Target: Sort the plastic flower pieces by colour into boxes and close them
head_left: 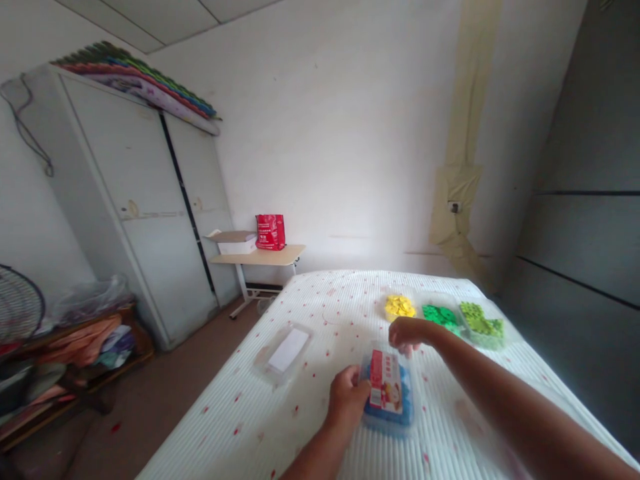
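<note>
A clear plastic box (387, 417) with blue pieces inside lies on the patterned sheet. A red and white label (385, 381) covers much of its lid. My left hand (347, 393) grips the box's left side, thumb on top and fingers along the edge. At the far right corner, the curled fingers of my right hand (407, 333) pinch the rim, slightly blurred. Beyond that hand stand open clear tubs of yellow pieces (400, 307), green pieces (440, 316) and light green pieces (481, 320).
To the left on the sheet (225, 427) lies a clear lid (289, 350) with a white label. Against the wall, a small table (270, 256) carries a red bag (271, 232) and a white box (237, 245). A grey cabinet (125, 167) and a fan (19, 303) are at left.
</note>
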`<state>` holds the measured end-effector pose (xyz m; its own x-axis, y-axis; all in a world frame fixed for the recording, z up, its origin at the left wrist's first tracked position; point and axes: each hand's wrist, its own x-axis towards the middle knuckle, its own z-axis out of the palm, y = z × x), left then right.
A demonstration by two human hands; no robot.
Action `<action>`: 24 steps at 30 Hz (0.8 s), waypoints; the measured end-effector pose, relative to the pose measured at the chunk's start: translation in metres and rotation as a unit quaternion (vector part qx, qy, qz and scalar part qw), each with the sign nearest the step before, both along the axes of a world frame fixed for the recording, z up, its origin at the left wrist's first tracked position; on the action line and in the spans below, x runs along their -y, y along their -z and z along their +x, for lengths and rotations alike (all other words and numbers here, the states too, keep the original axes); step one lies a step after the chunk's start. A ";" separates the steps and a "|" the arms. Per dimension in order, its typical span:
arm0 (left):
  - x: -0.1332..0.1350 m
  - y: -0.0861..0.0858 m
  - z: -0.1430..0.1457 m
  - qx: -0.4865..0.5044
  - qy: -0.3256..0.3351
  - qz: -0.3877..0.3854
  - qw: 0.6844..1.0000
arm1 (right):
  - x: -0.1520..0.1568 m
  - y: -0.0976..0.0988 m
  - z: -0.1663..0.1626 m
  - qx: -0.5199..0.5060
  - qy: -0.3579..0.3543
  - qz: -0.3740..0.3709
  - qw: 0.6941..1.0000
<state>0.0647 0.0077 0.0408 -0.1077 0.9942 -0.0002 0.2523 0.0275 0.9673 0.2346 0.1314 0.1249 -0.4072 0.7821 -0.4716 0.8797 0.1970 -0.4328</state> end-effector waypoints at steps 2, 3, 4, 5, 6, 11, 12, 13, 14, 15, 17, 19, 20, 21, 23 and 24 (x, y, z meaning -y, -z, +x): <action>-0.001 0.002 0.019 -0.009 -0.003 -0.003 1.000 | 0.003 -0.006 0.020 0.019 -0.001 -0.009 1.000; -0.001 0.003 0.028 -0.014 -0.008 -0.012 1.000 | 0.005 -0.008 0.030 0.029 -0.002 -0.011 1.000; 0.000 0.003 0.038 -0.017 -0.011 -0.022 1.000 | 0.008 -0.011 0.039 0.037 -0.002 -0.012 0.999; 0.001 0.003 0.046 -0.019 -0.012 -0.034 0.999 | 0.011 -0.013 0.048 0.045 -0.004 -0.010 0.999; 0.003 0.004 0.055 -0.020 -0.009 -0.042 0.999 | 0.013 -0.015 0.056 0.053 -0.006 -0.006 0.999; 0.017 0.005 0.089 -0.025 0.034 -0.038 0.998 | 0.020 -0.008 0.091 0.086 -0.010 0.012 0.996; 0.018 0.005 0.091 -0.028 0.041 -0.037 0.998 | 0.020 -0.005 0.096 0.082 -0.011 0.012 0.996; 0.019 0.003 0.090 -0.029 0.048 -0.037 0.998 | 0.020 -0.003 0.101 0.079 -0.013 0.013 0.997; 0.019 0.001 0.086 -0.029 0.053 -0.034 0.998 | 0.020 -0.002 0.104 0.077 -0.014 0.015 0.997; 0.018 -0.002 0.078 -0.033 0.058 -0.024 0.997 | 0.019 -0.003 0.105 0.077 -0.015 0.026 0.997; 0.013 -0.012 0.049 -0.073 0.057 0.017 0.996 | 0.017 -0.009 0.103 0.080 -0.013 0.086 0.993; 0.005 -0.023 0.005 -0.184 0.038 0.092 0.978 | 0.013 -0.020 0.094 0.088 -0.009 0.187 0.978; 0.001 -0.028 -0.020 -0.256 0.013 0.114 0.960 | 0.009 -0.025 0.087 0.095 -0.006 0.235 0.967; -0.003 -0.032 -0.045 -0.332 -0.017 0.115 0.936 | 0.005 -0.029 0.079 0.105 -0.001 0.274 0.956; -0.007 -0.036 -0.091 -0.458 -0.084 0.083 0.881 | -0.004 -0.033 0.058 0.124 0.011 0.316 0.941; -0.008 -0.035 -0.109 -0.502 -0.110 0.053 0.856 | -0.008 -0.031 0.047 0.131 0.016 0.328 0.935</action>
<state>-0.0447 0.0159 0.0762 -0.1860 0.9384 0.2913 0.9581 0.1075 0.2656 0.2813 0.1396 0.1564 -0.3164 0.9480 0.0330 0.9486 0.3165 0.0039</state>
